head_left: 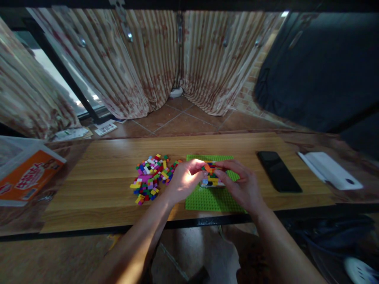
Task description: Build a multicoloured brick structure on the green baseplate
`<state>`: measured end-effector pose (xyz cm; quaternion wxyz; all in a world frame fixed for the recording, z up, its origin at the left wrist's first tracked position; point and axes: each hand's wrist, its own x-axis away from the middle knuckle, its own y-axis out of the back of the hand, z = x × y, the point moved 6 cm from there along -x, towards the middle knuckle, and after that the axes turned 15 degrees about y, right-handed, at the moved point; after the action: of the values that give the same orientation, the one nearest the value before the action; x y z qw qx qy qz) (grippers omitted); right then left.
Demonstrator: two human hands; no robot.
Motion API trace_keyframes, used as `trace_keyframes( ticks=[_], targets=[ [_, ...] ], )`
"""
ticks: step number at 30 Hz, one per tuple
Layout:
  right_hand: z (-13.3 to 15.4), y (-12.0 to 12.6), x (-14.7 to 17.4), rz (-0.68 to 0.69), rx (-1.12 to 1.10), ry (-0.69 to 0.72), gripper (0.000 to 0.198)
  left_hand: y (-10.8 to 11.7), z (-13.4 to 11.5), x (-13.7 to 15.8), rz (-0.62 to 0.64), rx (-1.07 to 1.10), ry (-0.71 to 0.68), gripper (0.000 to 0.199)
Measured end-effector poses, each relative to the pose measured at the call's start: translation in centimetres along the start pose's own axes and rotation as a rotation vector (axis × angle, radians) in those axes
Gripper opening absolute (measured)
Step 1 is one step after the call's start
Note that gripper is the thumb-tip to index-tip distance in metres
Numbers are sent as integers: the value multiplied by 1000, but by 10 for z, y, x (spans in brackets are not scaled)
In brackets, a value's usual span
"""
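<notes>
A small build of many-coloured toy bricks (214, 183) stands on a green studded baseplate (201, 203). At its top left, my left hand (186, 177) has thumb and fingertips closed around an orange toy brick (208, 168). My right hand (242, 183) grips the right end of the build, its thumb in front and its fingers behind. Both hands cover parts of the build, so its full shape is hidden. Left of the baseplate lies a loose pile of coloured toy bricks (148, 175), partly behind my left hand.
On the wooden board (97, 177), a black phone (278, 171) lies right of the baseplate. Beyond it is a white flat object (334, 169). A clear plastic tub with an orange label (29, 177) stands at the far left. A dark table edge runs in front of me.
</notes>
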<state>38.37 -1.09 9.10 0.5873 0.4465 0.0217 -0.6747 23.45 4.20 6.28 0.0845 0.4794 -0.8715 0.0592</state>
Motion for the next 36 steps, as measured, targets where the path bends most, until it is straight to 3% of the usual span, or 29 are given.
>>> trace_keyframes(
  ticks=[8,13,16,21,28,32,36],
  targets=[
    [1,-13,2,-58,-83,-11,12,-3,-4,8,-158,-162,-119,22],
    [2,-14,2,-24,-119,-31,10,-6,-4,8,-125,-151,-125,18],
    [-3,-7,2,-55,-209,-113,13,-6,-5,8,-98,-139,-121,18],
    [-21,21,3,-207,-323,-272,17,7,-5,7,-183,-218,-117,17],
    [-39,33,15,-148,-213,-349,27,16,-8,2,-211,-250,-98,12],
    [-36,23,15,-87,-128,-327,27,24,-4,-2,-294,-319,-56,13],
    [-6,-1,7,-4,-67,-156,15,37,-3,-4,-368,-310,-45,13]
  ],
)
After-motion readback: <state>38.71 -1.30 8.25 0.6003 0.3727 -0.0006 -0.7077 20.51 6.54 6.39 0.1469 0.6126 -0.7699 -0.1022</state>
